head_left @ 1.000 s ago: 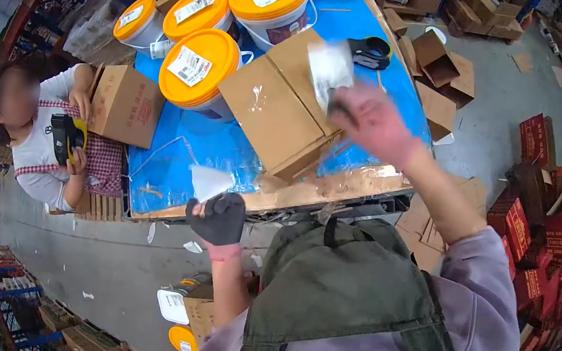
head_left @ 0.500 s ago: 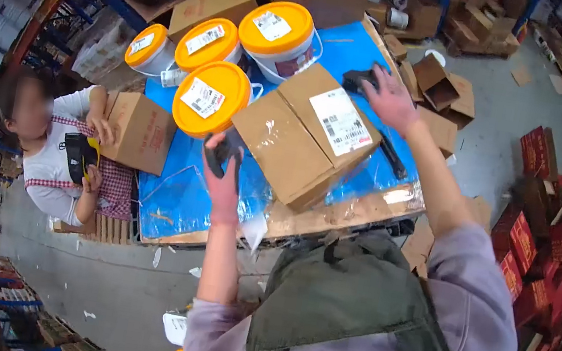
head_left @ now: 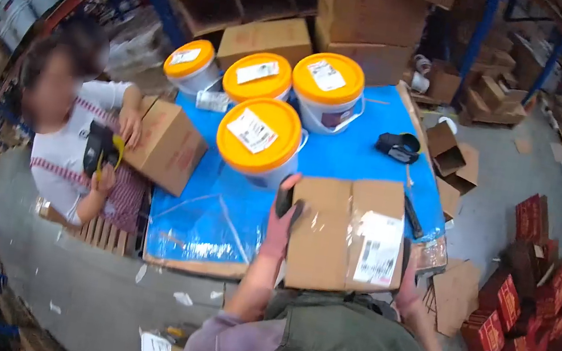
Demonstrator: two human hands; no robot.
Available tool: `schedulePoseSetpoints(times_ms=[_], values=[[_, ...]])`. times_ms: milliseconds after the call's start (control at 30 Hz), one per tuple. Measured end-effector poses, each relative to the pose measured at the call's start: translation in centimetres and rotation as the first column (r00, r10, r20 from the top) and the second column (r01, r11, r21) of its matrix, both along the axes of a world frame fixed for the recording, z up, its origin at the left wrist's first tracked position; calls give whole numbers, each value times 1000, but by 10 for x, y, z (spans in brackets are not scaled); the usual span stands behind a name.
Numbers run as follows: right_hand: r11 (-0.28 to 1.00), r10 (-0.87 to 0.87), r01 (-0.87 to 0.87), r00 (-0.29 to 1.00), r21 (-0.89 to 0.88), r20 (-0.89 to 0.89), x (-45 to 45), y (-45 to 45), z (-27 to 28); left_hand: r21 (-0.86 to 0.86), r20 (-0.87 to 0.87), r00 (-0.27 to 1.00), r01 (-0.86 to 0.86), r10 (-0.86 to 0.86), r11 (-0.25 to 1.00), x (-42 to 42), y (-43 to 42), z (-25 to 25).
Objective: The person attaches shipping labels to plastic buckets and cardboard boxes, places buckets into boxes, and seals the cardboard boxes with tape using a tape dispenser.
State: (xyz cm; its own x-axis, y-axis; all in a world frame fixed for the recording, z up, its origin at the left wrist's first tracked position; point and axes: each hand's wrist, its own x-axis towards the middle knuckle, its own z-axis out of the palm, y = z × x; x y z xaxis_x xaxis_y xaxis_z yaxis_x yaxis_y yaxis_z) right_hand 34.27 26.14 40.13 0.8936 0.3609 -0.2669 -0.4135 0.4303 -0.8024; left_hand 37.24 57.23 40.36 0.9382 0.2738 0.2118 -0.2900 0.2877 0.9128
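Observation:
A brown cardboard box (head_left: 319, 237) with a white printed label (head_left: 378, 250) on its top is at the table's near edge, against the front of my body. My left hand (head_left: 280, 223), in a pink and black glove, grips the box's left side. On the opposite side my right hand (head_left: 409, 288) presses against the box, its fingers partly hidden. Just beyond the box stands a white bucket with an orange lid (head_left: 259, 135). A black tape dispenser (head_left: 399, 146) lies farther back, and a black bar-like tool (head_left: 412, 217) rests right of the box.
Three more orange-lidded buckets (head_left: 328, 80) stand at the back of the blue-covered table (head_left: 194, 235). At the left a co-worker (head_left: 70, 135) holds a tape dispenser (head_left: 103, 149) and touches another carton (head_left: 168, 146). Cartons (head_left: 447, 149) lie on the floor at right.
The label now lies on the box top; earlier my right hand held it. The box has turned square to me and come nearer, with both hands now at its sides. The view has shifted.

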Motion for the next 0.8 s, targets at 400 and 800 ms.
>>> schedulePoseSetpoints(times_ms=[400,800], values=[[831,548,-312,593,-460,589,-3,137,-14,330,-4,987,-153,164,932,-96,129,110],[575,795,-413,487,-706,362,37,16,-3,961,192,941,-123,278,-247,45,55,107]])
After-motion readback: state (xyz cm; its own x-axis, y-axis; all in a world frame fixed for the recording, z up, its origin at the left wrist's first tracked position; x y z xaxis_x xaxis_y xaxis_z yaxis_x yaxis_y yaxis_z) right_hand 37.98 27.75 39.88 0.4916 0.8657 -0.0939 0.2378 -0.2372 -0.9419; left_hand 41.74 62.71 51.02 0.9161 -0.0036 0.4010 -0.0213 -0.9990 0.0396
